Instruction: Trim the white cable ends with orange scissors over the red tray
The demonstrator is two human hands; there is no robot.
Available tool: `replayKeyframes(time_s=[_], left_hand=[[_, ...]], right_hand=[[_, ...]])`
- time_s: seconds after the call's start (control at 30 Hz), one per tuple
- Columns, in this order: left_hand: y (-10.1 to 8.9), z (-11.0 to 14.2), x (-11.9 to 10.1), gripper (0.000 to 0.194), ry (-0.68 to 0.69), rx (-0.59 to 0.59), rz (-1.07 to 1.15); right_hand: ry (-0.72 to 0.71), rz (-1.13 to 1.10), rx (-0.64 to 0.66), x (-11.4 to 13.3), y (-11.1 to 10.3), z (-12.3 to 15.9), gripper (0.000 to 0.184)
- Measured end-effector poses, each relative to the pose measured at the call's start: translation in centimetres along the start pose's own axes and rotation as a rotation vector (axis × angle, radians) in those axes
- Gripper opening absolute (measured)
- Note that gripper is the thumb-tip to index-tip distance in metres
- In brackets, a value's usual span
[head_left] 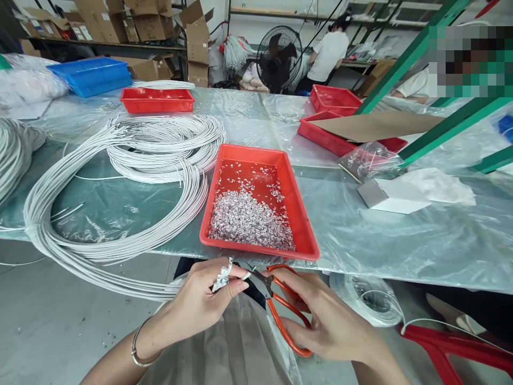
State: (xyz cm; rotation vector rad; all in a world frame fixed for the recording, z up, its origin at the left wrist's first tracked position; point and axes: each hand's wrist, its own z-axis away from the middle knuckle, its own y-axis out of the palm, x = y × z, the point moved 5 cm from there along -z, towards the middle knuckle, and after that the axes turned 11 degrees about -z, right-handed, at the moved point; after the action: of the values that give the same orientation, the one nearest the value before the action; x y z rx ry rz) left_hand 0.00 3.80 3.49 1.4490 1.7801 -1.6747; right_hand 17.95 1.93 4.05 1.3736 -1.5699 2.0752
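Observation:
My left hand (204, 294) is closed around the ends of a bundle of white cables (116, 280), which loops off to the left over the table. White cable tips (223, 278) stick out above its fingers, and one end is pinched between thumb and forefinger. In my right hand (328, 310) are orange-handled scissors (267, 286), fingers through the loops. Their blades point left, right at the pinched cable end, slightly parted. Just beyond both hands a red tray (308, 232) holds a heap of small, shiny metal pieces (250, 222).
More white cable coils (168, 139) lie left of the tray. Behind stand a red bin (158, 101) and a blue bin (92, 75). At right are a white box (390, 195) and a green frame (436, 131). A red stool (452, 342) is below right. Two people are farther back.

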Motion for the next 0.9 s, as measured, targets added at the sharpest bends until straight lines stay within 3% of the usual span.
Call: replayKeyframes(time_s=[0.17,0.3,0.37,0.57,0.7,0.9], left_hand=[[0.0,-0.5,0.5,0.011,-0.042,-0.046,0.047],[-0.2,-0.2,0.4,0.011,-0.057,-0.048,0.089],[-0.4,-0.1,0.4,0.011,-0.064,-0.05,0.096],[-0.3,-0.2,0.5,0.012,-0.12,-0.041,0.119],[-0.2,-0.1,0.5,0.01,-0.12,-0.071,0.085],[0.0,-0.1,0.3,0.008,-0.082,-0.099,0.05]], right_hand=[[0.025,-0.292,-0.121,-1.2,0.8,-0.9,0.033],[0.028,-0.566,-0.325,-2.8,-0.4,-1.3,0.031],[0.04,-0.616,-0.355,-3.0,-0.8,-1.1,0.036],[0.027,-0.281,-0.054,0.0,0.5,-0.1,0.058],[0.056,-0.096,-0.02,0.7,0.4,0.2,0.056],[0.015,-0.027,-0.029,0.6,0.0,0.3,0.051]])
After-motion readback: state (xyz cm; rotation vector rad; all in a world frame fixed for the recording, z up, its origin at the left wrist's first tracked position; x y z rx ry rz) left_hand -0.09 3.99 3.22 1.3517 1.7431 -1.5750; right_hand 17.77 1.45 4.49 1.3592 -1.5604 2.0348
